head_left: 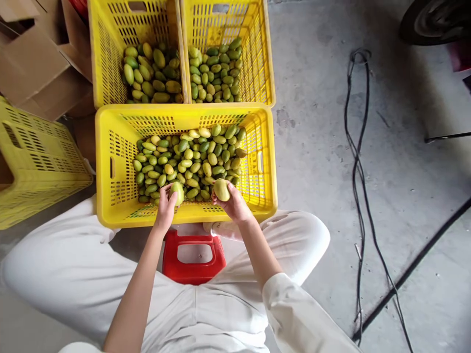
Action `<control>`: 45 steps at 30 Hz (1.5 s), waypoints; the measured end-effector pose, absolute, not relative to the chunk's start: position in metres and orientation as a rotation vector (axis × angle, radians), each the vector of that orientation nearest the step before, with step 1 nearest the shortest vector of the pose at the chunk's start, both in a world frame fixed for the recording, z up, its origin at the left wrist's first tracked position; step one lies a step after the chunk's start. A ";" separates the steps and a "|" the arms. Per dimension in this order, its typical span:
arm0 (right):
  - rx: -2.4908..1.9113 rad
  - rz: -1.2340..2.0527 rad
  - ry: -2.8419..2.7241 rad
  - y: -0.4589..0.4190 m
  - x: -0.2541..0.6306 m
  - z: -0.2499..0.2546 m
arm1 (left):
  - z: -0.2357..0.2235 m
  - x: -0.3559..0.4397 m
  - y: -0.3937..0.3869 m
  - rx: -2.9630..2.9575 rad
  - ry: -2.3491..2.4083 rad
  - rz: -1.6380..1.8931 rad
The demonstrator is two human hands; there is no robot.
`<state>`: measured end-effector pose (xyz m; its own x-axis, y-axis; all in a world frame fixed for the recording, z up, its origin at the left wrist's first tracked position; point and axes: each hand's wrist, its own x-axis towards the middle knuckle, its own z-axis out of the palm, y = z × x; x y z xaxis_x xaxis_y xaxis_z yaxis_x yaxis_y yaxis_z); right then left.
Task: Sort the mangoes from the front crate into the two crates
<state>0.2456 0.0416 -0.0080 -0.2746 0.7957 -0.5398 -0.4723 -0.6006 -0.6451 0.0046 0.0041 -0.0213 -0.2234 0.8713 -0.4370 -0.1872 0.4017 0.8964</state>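
Observation:
My left hand (167, 204) is closed round a pale green oval fruit (177, 193) at the near side of the yellow crate (106, 206). A rounder yellow-green fruit (221, 189) is gripped by the fingers of my right hand (236, 202), a short way to the right. Both hands are over the crate's near part, just above the pile of smaller green and yellow oval fruits (187, 159). The exact kind of fruit cannot be made out.
Behind stand two more yellow crates (270, 59) with green fruits. Another yellow crate (44, 171) is tilted at left, below cardboard boxes (37, 63). A red stool (193, 274) is between my legs. Black cables (358, 162) and a wheel (434, 22) are on the right.

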 end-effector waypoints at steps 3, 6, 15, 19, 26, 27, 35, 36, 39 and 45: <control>-1.048 1.943 -0.420 0.037 0.238 0.002 | 0.003 0.009 0.005 0.586 1.404 1.094; -1.025 1.882 -0.424 0.033 0.236 0.002 | 0.021 0.012 0.003 0.548 1.406 1.171; -1.020 1.771 -0.303 0.034 0.231 -0.009 | 0.021 0.011 0.006 0.114 1.182 1.397; -0.998 1.811 -0.248 0.038 0.235 -0.002 | 0.022 0.010 0.006 0.052 1.175 1.365; -1.019 1.799 -0.269 0.041 0.232 -0.001 | 0.030 0.004 0.008 0.200 1.122 1.217; -1.014 1.805 -0.279 0.041 0.231 0.000 | 0.031 0.004 0.009 0.196 1.111 1.206; -1.026 1.758 -0.269 0.038 0.227 -0.007 | 0.028 0.014 0.010 0.391 1.164 1.188; -1.033 1.745 -0.247 0.038 0.227 -0.009 | 0.026 0.015 0.010 0.399 1.176 1.206; -1.021 1.760 -0.175 0.039 0.226 -0.013 | 0.021 0.015 0.010 0.396 1.208 1.241; -0.964 1.868 -0.227 0.042 0.227 -0.006 | 0.014 0.013 0.008 0.462 1.308 1.302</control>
<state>0.2273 0.0415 -0.0056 -0.2018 0.8305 -0.5192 -0.6822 -0.4995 -0.5339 0.0125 0.0084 0.0142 -0.2475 0.8682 -0.4300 -0.4257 0.3013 0.8532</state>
